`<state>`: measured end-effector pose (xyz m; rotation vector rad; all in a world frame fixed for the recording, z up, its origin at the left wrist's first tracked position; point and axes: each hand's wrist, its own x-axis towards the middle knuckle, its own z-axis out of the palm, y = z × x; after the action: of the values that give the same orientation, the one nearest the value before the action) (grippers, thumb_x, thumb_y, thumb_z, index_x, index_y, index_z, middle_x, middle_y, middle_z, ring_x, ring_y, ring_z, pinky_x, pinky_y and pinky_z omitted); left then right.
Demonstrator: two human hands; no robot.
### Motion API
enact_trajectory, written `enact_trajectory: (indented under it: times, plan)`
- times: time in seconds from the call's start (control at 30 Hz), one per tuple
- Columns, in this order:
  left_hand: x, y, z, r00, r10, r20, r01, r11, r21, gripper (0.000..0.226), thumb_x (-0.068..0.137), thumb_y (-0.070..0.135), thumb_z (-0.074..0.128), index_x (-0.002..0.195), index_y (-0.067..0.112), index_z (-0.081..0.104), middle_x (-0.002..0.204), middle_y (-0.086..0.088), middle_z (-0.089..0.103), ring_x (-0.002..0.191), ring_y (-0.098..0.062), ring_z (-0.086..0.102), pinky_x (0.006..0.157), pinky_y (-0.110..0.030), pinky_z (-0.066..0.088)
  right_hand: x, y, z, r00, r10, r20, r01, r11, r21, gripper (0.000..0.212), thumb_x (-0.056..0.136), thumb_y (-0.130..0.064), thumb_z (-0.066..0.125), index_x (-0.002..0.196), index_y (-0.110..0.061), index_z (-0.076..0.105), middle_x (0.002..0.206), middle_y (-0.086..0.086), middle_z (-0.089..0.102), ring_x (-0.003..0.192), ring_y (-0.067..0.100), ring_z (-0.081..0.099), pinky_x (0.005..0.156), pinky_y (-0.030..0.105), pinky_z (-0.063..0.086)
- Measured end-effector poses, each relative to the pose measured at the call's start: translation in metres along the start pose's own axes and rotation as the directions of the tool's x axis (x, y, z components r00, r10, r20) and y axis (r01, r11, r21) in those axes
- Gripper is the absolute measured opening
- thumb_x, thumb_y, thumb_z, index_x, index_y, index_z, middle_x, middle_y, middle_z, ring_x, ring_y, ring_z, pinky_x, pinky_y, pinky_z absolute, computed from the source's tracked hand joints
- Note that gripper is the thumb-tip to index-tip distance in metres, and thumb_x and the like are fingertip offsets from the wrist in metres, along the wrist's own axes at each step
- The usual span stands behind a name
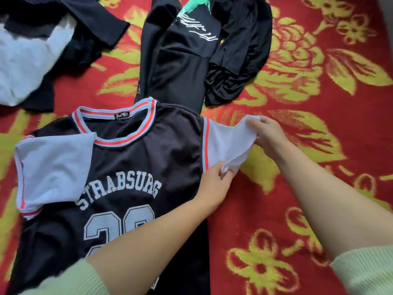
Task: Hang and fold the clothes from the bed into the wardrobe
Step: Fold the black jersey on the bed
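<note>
1. Jersey shirt (136, 167), black w/ pale sleeves, lies front-up on the bed cover (319, 145), collar pointing away from the person. Print reads "STRABSUAG" w/ a big number under it, partly hidden by the left forearm.
2. Collar has pale and orange-red stripes; a small label sits inside the neck.
3. Right sleeve of the shirt (225, 143) is lifted a bit off the cover and bunched between both hands.
4. Left hand (214, 186) reaches across the shirt body and pinches the lower edge of this sleeve, fingers curled on the cloth.
5. Right hand (270, 135) grips the outer end of the same sleeve, thumb and fingers closed on the fabric.
6. Other sleeve (53, 167) lies flat on the far side, w/ an orange-red band at its hem.
7. Both forearms are bare; light green cuffs (365, 271) show at the bottom edge.
8. Black garment w/ white script and a green mark (187, 52) lies just beyond the collar, its lower part going under the shirt.
9. Next to it, a crumpled black piece (240, 60), touching it.
10. Top left corner: a pile of black and white clothes (32, 56), apart from the shirt.
11. Bed cover is red w/ yellow flower pattern.
</note>
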<state>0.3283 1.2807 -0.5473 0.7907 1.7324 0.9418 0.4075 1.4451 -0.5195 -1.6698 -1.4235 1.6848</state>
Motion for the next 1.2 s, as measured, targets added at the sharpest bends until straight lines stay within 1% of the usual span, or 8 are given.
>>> enact_trajectory:
  times: [0.23, 0.33, 0.47, 0.6, 0.77, 0.93, 1.07, 1.2]
  plan:
    - [-0.052, -0.015, -0.066, 0.891, -0.446, 0.088, 0.333, 0.51, -0.793, 0.03, 0.088, -0.01, 0.037, 0.1, 0.005, 0.06, 0.089, -0.011, 0.069, 0.085, -0.024, 0.065, 0.081, -0.04, 0.056, -0.043, -0.067, 0.123, 0.833, -0.116, 0.541, 0.13, 0.991, 0.012, 0.011, 0.094, -0.018, 0.056, 0.089, -0.021, 0.065, 0.078, -0.008, 0.065, 0.07, 0.009, 0.062, 0.06, 0.02, 0.046]
    - [-0.065, -0.04, -0.108, 0.828, -0.561, -0.004, 0.316, 0.471, -0.824, 0.025, 0.09, -0.007, 0.039, 0.101, 0.005, 0.059, 0.091, -0.012, 0.069, 0.088, -0.027, 0.066, 0.077, -0.037, 0.055, -0.04, -0.054, 0.149, 0.879, -0.119, 0.462, 0.137, 0.991, -0.005, 0.022, 0.096, -0.008, 0.048, 0.091, -0.021, 0.065, 0.09, -0.005, 0.068, 0.083, 0.012, 0.066, 0.072, 0.023, 0.051]
    - [-0.067, -0.066, -0.171, 0.829, -0.522, -0.2, 0.374, 0.784, -0.495, 0.015, 0.095, 0.002, 0.044, 0.097, 0.011, 0.056, 0.094, -0.013, 0.064, 0.076, -0.021, 0.063, 0.058, -0.028, 0.052, -0.013, -0.02, 0.132, 0.986, -0.126, -0.109, 0.107, 0.98, -0.165, 0.03, 0.086, 0.003, 0.043, 0.102, -0.01, 0.064, 0.103, 0.011, 0.065, 0.083, 0.018, 0.059, 0.072, 0.03, 0.048]
    - [-0.046, -0.079, -0.253, 0.863, -0.197, -0.464, 0.239, 0.971, 0.032, 0.019, 0.091, 0.003, 0.048, 0.094, 0.018, 0.059, 0.091, -0.013, 0.062, 0.077, -0.022, 0.057, 0.063, -0.028, 0.043, -0.017, -0.002, 0.127, 0.996, -0.057, 0.063, 0.077, 0.921, -0.382, 0.059, 0.088, -0.005, 0.059, 0.142, -0.014, 0.037, 0.126, 0.014, 0.054, 0.103, 0.025, 0.057, 0.072, 0.017, 0.042]
    - [-0.011, -0.09, -0.364, 0.844, 0.153, -0.513, 0.203, 0.795, 0.571, 0.044, 0.083, -0.002, 0.05, 0.126, 0.004, 0.051, 0.124, -0.016, 0.052, 0.116, -0.032, 0.048, 0.096, -0.038, 0.038, -0.007, -0.015, 0.138, 0.992, -0.061, 0.108, 0.1, 0.909, -0.405, 0.075, 0.081, -0.022, 0.071, 0.144, -0.015, 0.032, 0.124, 0.006, 0.055, 0.106, 0.017, 0.056, 0.086, 0.032, 0.05]
    - [0.036, -0.109, -0.418, 0.976, -0.079, -0.202, 0.21, 0.575, 0.791, 0.095, 0.077, 0.014, 0.069, 0.152, 0.012, 0.011, 0.156, -0.013, 0.018, 0.143, -0.028, 0.019, 0.114, -0.046, 0.022, -0.004, -0.031, 0.141, 0.994, -0.078, 0.075, 0.103, 0.477, -0.873, 0.065, 0.081, -0.034, 0.068, 0.135, -0.011, 0.038, 0.123, 0.013, 0.056, 0.108, 0.031, 0.053, 0.076, 0.033, 0.042]
    - [0.064, -0.105, -0.414, 0.984, -0.163, -0.074, 0.122, 0.31, 0.943, 0.116, 0.075, 0.041, 0.074, 0.15, 0.026, -0.012, 0.147, -0.019, 0.027, 0.136, -0.036, 0.028, 0.108, -0.049, 0.027, 0.003, -0.037, 0.157, 0.957, -0.169, 0.237, 0.271, 0.224, -0.936, 0.088, 0.08, -0.034, 0.068, 0.15, -0.018, 0.017, 0.142, 0.015, 0.035, 0.128, 0.033, 0.036, 0.101, 0.043, 0.039]
    - [0.074, -0.098, -0.42, 0.984, -0.179, -0.021, 0.093, 0.402, 0.911, 0.102, 0.072, 0.034, 0.076, 0.147, 0.017, 0.009, 0.133, -0.018, 0.047, 0.115, -0.036, 0.049, 0.093, -0.042, 0.041, 0.007, -0.043, 0.191, 0.945, -0.052, 0.324, 0.327, 0.083, -0.941, 0.103, 0.074, -0.044, 0.072, 0.151, -0.021, 0.007, 0.142, 0.013, 0.035, 0.129, 0.033, 0.037, 0.1, 0.041, 0.037]
